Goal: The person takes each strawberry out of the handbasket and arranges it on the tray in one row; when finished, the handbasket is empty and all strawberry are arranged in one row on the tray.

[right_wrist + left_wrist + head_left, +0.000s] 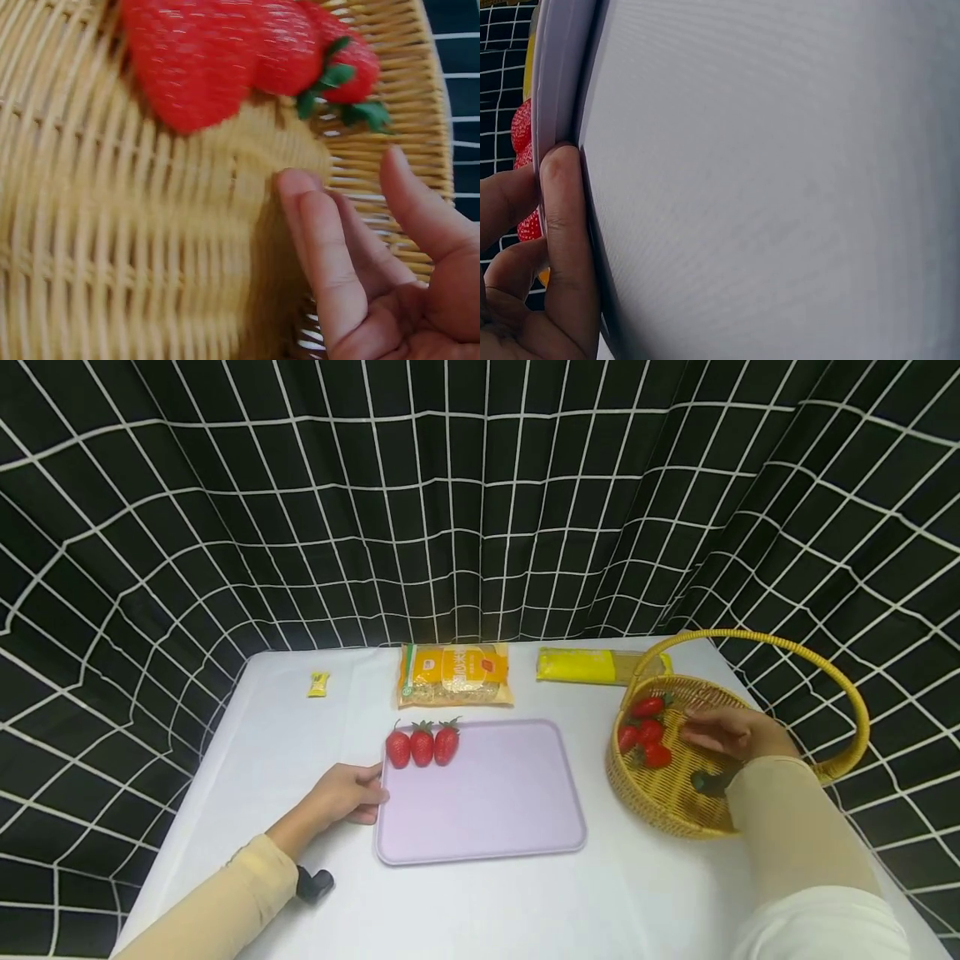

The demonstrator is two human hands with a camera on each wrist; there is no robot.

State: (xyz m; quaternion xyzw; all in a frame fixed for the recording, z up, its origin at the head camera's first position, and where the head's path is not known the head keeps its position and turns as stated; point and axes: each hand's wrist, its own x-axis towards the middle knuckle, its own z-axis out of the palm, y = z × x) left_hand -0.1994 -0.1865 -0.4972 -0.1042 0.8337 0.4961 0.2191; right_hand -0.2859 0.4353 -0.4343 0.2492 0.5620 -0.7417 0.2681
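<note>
My left hand (347,793) pinches the left rim of a pale purple tray (480,810); in the left wrist view a finger (564,217) lies along the rim's outer side. Three strawberries (422,747) stand in a row at the tray's upper left, green leaves toward the back. At the right, my right hand (727,732) reaches inside a yellow wicker basket (630,789) and holds nothing. Several strawberries (649,732) lie against the basket's left side, apart from the fingers. Close up, the right wrist view has the thumb (420,202) and fingers spread beside these strawberries (191,60).
Behind the tray lie an orange food packet (455,675) and a yellow packet (585,667). A small yellow wrapped piece (318,684) sits at the back left of the white table (300,727). The basket's tall handle (832,668) arches over the right side. A black gridded curtain (465,510) surrounds the table.
</note>
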